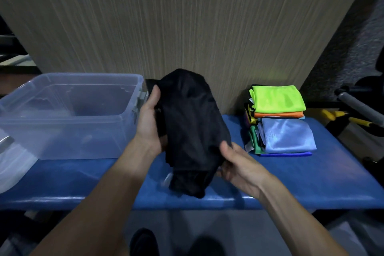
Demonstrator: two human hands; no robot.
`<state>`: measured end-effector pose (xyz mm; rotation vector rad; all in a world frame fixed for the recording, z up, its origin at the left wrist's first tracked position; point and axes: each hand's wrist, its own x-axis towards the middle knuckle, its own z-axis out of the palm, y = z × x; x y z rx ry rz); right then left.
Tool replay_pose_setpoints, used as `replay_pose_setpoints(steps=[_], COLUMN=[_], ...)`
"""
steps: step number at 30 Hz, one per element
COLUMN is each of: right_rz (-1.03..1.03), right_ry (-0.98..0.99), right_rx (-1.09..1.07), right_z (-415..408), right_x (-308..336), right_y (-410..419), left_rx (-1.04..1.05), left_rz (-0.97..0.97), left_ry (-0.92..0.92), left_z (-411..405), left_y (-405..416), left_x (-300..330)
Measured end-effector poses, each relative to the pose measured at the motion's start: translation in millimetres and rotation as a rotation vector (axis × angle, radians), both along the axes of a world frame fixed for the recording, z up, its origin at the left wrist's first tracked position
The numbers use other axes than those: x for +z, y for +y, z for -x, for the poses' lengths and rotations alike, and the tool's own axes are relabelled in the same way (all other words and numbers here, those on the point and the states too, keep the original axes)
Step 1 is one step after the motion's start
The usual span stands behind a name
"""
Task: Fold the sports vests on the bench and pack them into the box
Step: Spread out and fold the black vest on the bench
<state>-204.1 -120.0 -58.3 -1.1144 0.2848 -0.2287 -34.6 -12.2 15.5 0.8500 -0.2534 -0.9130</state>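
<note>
A: Where is the black vest (191,131)?

B: Held up over the middle of the blue bench (291,183), its lower end hanging down to the padding. The left hand (148,124) grips its left edge, thumb curled over the cloth. The right hand (239,164) pinches the lower right side, thumb on top.

A: And the box (68,114)?

B: Clear plastic, lid off, on the left end of the bench, just beside the left hand. No vests show inside.

A: The others?

B: A folded stack of vests (278,118) sits at the right, against the wall: neon green on top, orange under it, light blue in front.

A: Any writing?

B: Small white tags poke out of the stack, too blurred to read.
</note>
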Motion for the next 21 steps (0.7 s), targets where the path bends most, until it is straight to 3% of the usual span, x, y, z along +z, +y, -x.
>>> replay_pose_setpoints(steps=[4,8,10,16,18,21], right_rz=[0.131,0.15,0.176,0.415,0.406,0.322], right_ry=[0.036,0.136,0.147,0.014,-0.009,0.031], right_rx=[-0.062,-0.345,-0.43,-0.239,-0.265,-0.467], right_z=[-1,-6,-6,-11,-11,-6], right_x=[-2,-3,-2,5,6,5], right_y=[0,-7,-12,-3,-3,-18], left_rx=[-0.084,-0.192,-0.231,-0.301,-0.211,0.033], left_rz=[-0.102,-0.566,-0.668,-0.762,-0.757,-0.637], left_ry=[-0.053,-0.313,-0.381,-0.578,-0.577,-0.428], left_z=[-11,-18,-20,-7,-9,-23], left_y=[-12,-14,-10,-9,-10,-12], left_x=[-10,-34,-43,-45,-48,-51])
